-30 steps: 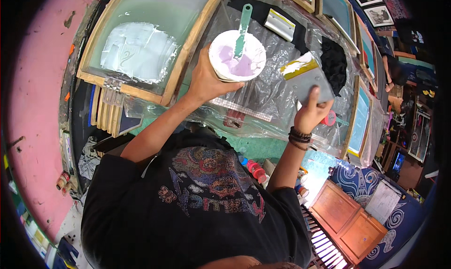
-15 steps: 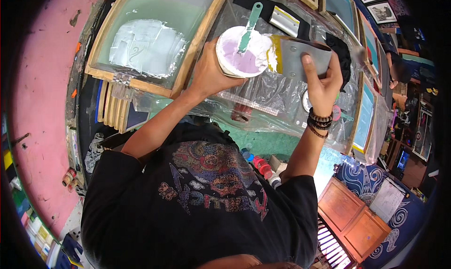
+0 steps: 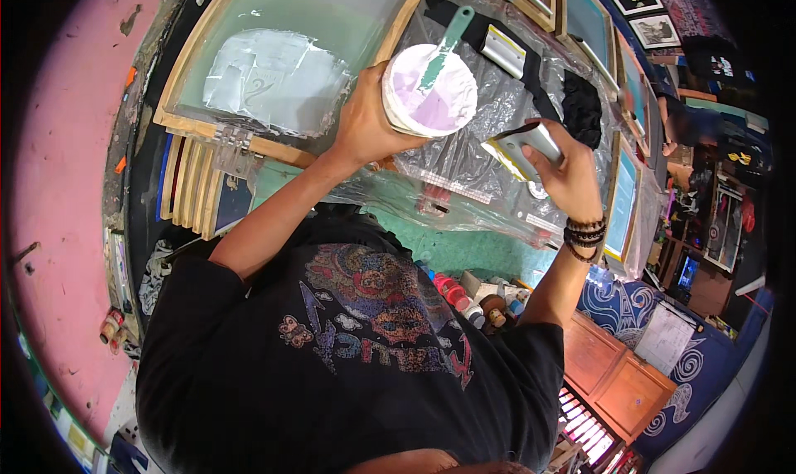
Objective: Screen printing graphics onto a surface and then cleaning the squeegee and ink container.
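My left hand (image 3: 363, 118) is closed around the side of a white tub (image 3: 458, 119), tilted so that its pale lilac-white ink shows. A green spatula (image 3: 453, 36) stands in the ink, its handle leaning up past the far rim. To the right of the tub and apart from it, my right hand (image 3: 574, 176) grips a screen-printing squeegee (image 3: 521, 149) by its metal holder. The squeegee's yellowish blade edge points left. Left of the tub lies a wood-framed printing screen (image 3: 290, 153) with a patch of white ink (image 3: 274, 80) on its mesh.
A second squeegee (image 3: 502, 51) rests on black cloth (image 3: 543, 99) over the plastic-covered table (image 3: 431, 163). Framed screens (image 3: 623, 196) line the right side. More wooden frames (image 3: 195, 188) are stacked below the inked screen. Several bottles (image 3: 464, 300) stand below the table.
The squeegee has moved from the tub's rim to the right and nearer me. Its blade edge, thick with white ink before, now shows mostly yellow. The tub stays in my left hand.
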Motion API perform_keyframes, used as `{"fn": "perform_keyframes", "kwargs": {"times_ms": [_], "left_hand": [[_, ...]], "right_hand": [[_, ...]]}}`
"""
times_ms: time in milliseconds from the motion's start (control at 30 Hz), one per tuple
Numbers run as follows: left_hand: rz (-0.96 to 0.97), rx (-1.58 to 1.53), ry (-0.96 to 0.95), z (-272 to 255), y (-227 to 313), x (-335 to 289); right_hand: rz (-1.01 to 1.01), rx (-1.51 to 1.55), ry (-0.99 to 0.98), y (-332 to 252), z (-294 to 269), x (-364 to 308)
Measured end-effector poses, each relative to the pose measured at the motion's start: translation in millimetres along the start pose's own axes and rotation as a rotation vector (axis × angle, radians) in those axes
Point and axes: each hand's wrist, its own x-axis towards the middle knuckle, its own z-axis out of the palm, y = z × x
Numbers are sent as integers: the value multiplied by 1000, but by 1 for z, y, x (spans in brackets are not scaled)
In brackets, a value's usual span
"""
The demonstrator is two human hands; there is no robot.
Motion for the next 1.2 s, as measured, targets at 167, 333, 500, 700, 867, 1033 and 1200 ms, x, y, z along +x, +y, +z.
{"fn": "perform_keyframes", "kwargs": {"times_ms": [167, 333, 500, 700, 867, 1033, 1200], "left_hand": [[12, -54, -27, -16, -1, 6], [7, -163, -15, -22, -1, 9], [16, -186, -36, -15, 0, 12], [-29, -138, -45, -1, 2, 14], [-45, -246, -13, 13, -1, 19], [-20, -203, -50, 29, -6, 18], [-139, -193, -52, 54, 2, 15]], "right_hand": [[-60, 33, 374, -17, 9, -30], [-436, -415, 782, -29, 29, -46], [-504, -563, 928, -31, 43, -58], [-389, 424, 1138, -10, 70, -27], [-132, 919, 1144, 32, 82, -18], [11, 1237, 1038, 76, 82, 12], [503, 1455, 835, 178, 122, 50]]}}
